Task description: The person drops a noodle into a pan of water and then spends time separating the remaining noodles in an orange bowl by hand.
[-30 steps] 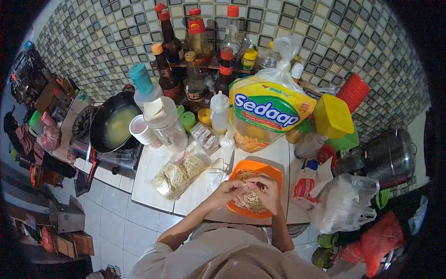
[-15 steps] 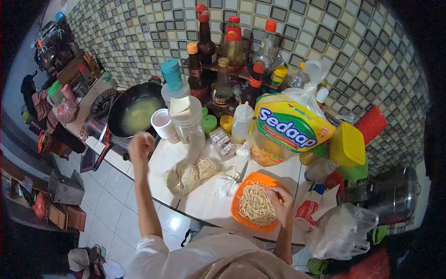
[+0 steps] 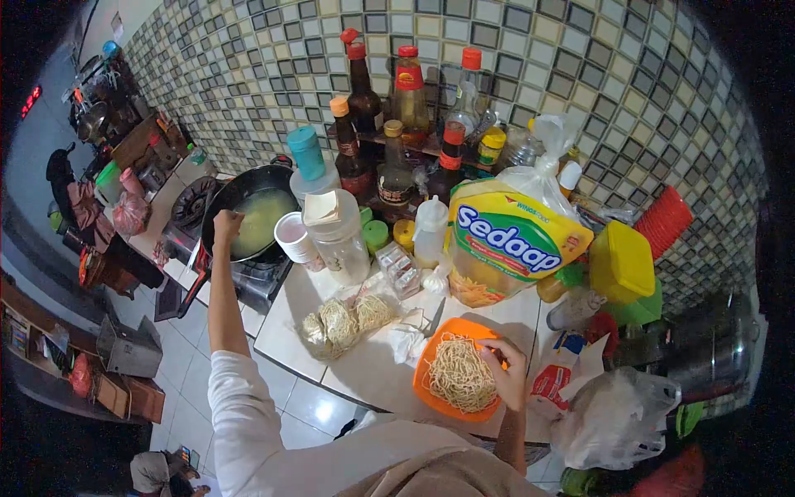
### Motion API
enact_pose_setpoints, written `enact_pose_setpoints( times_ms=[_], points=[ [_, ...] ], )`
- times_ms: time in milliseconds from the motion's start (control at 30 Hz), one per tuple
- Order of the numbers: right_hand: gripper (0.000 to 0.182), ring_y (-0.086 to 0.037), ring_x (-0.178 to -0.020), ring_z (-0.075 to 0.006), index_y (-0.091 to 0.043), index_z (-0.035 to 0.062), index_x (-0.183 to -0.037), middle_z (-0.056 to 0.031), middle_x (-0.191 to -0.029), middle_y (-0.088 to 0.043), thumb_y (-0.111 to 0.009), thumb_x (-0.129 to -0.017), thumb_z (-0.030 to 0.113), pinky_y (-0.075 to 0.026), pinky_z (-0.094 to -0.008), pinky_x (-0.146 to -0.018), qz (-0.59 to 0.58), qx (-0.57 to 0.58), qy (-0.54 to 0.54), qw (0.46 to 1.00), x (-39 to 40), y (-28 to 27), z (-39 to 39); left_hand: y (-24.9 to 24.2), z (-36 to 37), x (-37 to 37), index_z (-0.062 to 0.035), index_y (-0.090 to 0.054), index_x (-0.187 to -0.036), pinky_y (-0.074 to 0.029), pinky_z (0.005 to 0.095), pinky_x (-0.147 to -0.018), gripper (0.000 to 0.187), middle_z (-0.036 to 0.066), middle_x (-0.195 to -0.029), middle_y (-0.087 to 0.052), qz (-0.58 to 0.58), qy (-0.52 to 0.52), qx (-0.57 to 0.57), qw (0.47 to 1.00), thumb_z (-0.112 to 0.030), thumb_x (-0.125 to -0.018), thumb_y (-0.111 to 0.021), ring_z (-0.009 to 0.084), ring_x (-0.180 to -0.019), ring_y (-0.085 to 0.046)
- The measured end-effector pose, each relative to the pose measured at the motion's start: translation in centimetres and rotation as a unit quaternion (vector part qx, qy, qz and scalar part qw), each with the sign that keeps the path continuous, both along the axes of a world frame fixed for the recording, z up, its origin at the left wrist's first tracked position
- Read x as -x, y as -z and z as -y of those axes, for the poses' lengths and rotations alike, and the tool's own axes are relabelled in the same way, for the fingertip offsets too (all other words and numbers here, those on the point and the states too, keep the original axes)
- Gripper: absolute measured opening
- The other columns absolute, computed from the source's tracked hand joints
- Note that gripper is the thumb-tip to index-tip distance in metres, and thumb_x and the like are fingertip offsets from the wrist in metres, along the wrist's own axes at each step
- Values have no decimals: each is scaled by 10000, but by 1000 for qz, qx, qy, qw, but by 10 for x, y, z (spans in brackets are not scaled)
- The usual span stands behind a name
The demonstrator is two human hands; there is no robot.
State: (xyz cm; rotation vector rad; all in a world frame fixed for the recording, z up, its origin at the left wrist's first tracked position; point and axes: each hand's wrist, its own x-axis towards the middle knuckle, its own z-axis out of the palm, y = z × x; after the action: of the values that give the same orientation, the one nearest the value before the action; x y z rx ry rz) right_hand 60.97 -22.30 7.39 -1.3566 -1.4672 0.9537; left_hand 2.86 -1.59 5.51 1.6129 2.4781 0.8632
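Observation:
My left hand (image 3: 227, 227) is over the near left rim of a black wok (image 3: 217, 201), its fingers closed; whatever they hold is hidden. Pale yellowish liquid (image 3: 263, 217) lies in the wok. At the right edge of an orange square bowl (image 3: 425, 389), my right hand (image 3: 507, 369) rests with its fingers bent and apart, touching the curly noodles (image 3: 460, 373) inside. Left of the bowl, a clear plastic bag of noodle bundles (image 3: 341, 321) lies on the white counter (image 3: 290, 369).
Stacked cups (image 3: 295, 235), a clear jar (image 3: 333, 240), sauce bottles (image 3: 362, 91) and a Sedaap bag (image 3: 509, 240) stand behind. A plastic bag (image 3: 617, 414) is at the right. Another person (image 3: 157, 472) is low at the left; a dark-clothed figure (image 3: 83, 207) is farther back.
My left hand has moved left and up, from beside the wok to over its rim. My right hand remains at the bowl. The view has shifted slightly.

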Motion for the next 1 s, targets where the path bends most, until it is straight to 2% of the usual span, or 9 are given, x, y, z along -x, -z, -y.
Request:
enact_pose_setpoints(
  times_ms=[67, 200, 467, 567, 633, 733, 800, 900, 1000],
  points=[
    [130, -409, -563, -57, -622, 32, -889, 3, -700, -562, -570, -773, 62, -335, -193, -534, 3, -1, 9, 1000, -5, 6, 2, 8, -9, 7, 27, -605, -637, -473, 355, -564, 236, 179, -580, -567, -131, 36, -30, 990, -198, -708, -604, 295, -588, -601],
    [131, -429, -570, -66, -618, 31, -891, -5, -701, -564, -574, -773, 68, -347, -200, -544, 10, -8, 25, 1000, -8, 7, 5, 19, -18, 11, 13, -614, -690, -459, 372, -592, 215, 188, -630, -572, -143, 16, -79, 986, -201, -696, -593, 348, -626, -580],
    [200, -475, -626, -96, -595, 45, -961, -37, -743, -558, -586, -778, 124, -383, -226, -586, 62, 25, -4, 998, -10, 20, 5, -43, 41, -87, 13, -620, -841, -415, 211, -539, 187, 56, -608, -574, 104, 45, -301, 947, -162, -808, -562, 68, -571, -529],
    [284, -527, -680, -164, -565, 50, -1024, -81, -845, -560, -601, -760, 149, -419, -271, -630, 138, 9, -55, 989, 0, 19, 2, -58, 80, -143, 25, -609, -879, -403, 192, -543, 201, 20, -666, -570, 202, 103, -371, 901, -154, -844, -526, 56, -601, -514],
    [353, -550, -776, -275, -542, 64, -1049, -133, -971, -532, -621, -724, 178, -439, -355, -699, 310, -107, -100, 939, -3, 40, 2, -64, 116, -190, 36, -603, -874, -402, 194, -553, 197, 29, -677, -567, 234, 94, -354, 900, -139, -849, -514, 65, -607, -509],
    [362, -543, -886, -315, -516, 50, -1073, -163, -1014, -535, -592, -723, 108, -431, -357, -762, 275, 23, -107, 955, 4, 33, 5, -57, 152, -255, 38, -600, -790, -387, 219, -527, 161, 48, -631, -554, 222, 161, -349, 896, -97, -825, -521, 87, -569, -503],
    [297, -557, -830, -311, -543, 33, -1008, -160, -932, -567, -592, -723, 101, -441, -349, -712, 231, 57, -103, 966, 3, 35, 3, -40, 162, -296, 22, -603, -787, -415, 228, -555, 119, 65, -665, -585, 347, 188, -268, 879, -68, -795, -525, 100, -589, -544],
    [194, -568, -733, -285, -581, 15, -908, -143, -815, -583, -591, -735, 102, -443, -332, -649, 245, 50, -96, 963, 3, 23, 9, -12, 169, -341, -7, -608, -820, -450, 276, -625, 108, 93, -782, -611, 336, 380, -92, 857, -64, -757, -542, 188, -675, -575],
    [139, -557, -652, -248, -605, 8, -844, -122, -740, -570, -588, -751, 110, -436, -312, -607, 181, 27, -51, 982, 1, 15, 12, -7, 185, -374, -14, -596, -873, -448, 310, -686, 146, 114, -834, -595, 234, 510, -67, 825, -105, -767, -554, 259, -779, -560]
  ],
)
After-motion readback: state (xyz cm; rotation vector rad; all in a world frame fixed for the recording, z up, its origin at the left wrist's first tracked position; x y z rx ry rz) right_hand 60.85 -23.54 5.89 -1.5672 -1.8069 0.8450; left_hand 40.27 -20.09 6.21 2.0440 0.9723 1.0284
